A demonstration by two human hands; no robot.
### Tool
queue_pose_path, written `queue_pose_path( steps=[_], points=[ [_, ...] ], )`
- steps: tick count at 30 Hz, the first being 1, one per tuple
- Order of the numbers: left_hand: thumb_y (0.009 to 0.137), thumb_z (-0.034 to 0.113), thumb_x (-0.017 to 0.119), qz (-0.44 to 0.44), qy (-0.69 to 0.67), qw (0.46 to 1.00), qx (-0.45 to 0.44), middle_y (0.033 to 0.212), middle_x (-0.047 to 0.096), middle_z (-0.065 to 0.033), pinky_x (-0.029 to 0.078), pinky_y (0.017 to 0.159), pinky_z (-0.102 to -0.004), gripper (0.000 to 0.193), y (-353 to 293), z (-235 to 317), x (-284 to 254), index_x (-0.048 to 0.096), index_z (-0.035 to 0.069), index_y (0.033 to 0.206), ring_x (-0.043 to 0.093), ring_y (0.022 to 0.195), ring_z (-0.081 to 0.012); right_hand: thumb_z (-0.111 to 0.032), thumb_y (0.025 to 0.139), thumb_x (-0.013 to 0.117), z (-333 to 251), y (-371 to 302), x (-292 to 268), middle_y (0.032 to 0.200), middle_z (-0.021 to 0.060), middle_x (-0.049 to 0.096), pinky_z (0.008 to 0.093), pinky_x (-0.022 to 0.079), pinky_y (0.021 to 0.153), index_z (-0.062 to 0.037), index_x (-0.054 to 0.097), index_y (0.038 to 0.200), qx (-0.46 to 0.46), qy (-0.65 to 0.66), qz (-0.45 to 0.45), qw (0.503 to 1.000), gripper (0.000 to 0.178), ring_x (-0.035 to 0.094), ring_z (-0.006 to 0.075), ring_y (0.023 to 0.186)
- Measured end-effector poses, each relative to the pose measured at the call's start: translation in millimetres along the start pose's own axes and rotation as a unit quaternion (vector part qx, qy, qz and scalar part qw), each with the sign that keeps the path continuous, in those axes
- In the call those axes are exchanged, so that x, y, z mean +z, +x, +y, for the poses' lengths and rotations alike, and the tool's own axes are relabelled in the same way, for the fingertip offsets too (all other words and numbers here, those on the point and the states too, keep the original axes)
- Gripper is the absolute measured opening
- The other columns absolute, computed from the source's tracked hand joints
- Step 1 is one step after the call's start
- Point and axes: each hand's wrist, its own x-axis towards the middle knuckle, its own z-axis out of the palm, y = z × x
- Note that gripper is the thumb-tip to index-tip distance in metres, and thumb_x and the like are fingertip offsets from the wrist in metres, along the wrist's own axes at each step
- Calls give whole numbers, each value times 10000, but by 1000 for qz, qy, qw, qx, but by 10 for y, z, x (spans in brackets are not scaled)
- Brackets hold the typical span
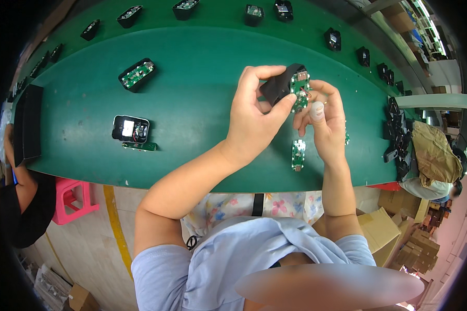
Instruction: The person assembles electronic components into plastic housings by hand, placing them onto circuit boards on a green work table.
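Holding a small black plastic housing (pixel 279 85) above the middle of the green table (pixel 202 103), the left hand (pixel 254 116) has its fingers clamped on the shell, thumb on one side and forefinger curled over the top. Pressed against the housing's open end is a green circuit board (pixel 300 89) with a thin red wire, and the right hand (pixel 321 122) has its fingers closed on that board from below; one fingertip wears a pale finger cot (pixel 316 111). Both parts sit off the surface, touching each other, near the table's right half.

Just below the hands, close to the near edge, a second green circuit board (pixel 298 154) lies flat. Toward the left, an opened black housing with a white part inside (pixel 131 128) rests with a green board strip touching its near side, and farther back another black housing with a green board (pixel 137 74) lies alone. More black housings line the far edge and the right edge in a curved row.

As a judgement, the board looks only partly seated, so a skewed push could jam it against the housing wall or bend its connector. The red wire could get pinched between board and shell. A loose pinch could let either part drop onto the spare board below.
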Motion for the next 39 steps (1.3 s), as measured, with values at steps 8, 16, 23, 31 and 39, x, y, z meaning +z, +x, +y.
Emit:
queue_pose_path(
  steps=[8, 16, 23, 31, 39],
  points=[
    [795, -56, 602, -9, 35, 999, 5, 1079, 487, -89, 467, 847, -281, 377, -18, -17, 8, 446, -14, 1135, 521, 1001, -152, -136, 886, 570, -5, 22, 57, 785, 45, 539, 180, 354, 426, -5, 412, 1116, 16, -19, 45, 999, 308, 498, 71, 553],
    [844, 44, 582, -37, 17, 998, -54, 1128, 496, -94, 456, 842, -286, 329, 20, 20, -26, 458, -16, 1143, 528, 1007, -166, -68, 855, 592, -2, 89, -1, 802, 50, 569, 186, 376, 465, -16, 456, 1082, 9, 54, 46, 997, 269, 496, 69, 554],
    [863, 136, 594, -134, 124, 971, -154, 996, 594, -56, 454, 807, -270, 347, 122, 26, -191, 516, -2, 1172, 553, 934, -141, -9, 831, 593, -105, -58, -80, 894, 74, 565, 217, 474, 541, 4, 466, 1128, -45, 5, 56, 997, 323, 576, 115, 637],
    [845, 121, 616, -120, 12, 969, -216, 1010, 585, -49, 481, 712, -245, 286, 123, -34, -199, 518, 15, 1091, 556, 868, -107, 30, 782, 614, -182, -132, 55, 778, 95, 628, 264, 463, 539, -16, 626, 922, -223, -324, -23, 919, 148, 606, 175, 657],
    [821, 79, 615, -109, -48, 947, -299, 961, 582, -47, 482, 667, -248, 275, 141, 67, -160, 495, 34, 1065, 560, 835, -109, 41, 747, 632, -244, -159, 73, 785, 98, 624, 273, 453, 515, -25, 629, 885, -245, -371, -16, 896, 154, 599, 194, 648]
  ],
)
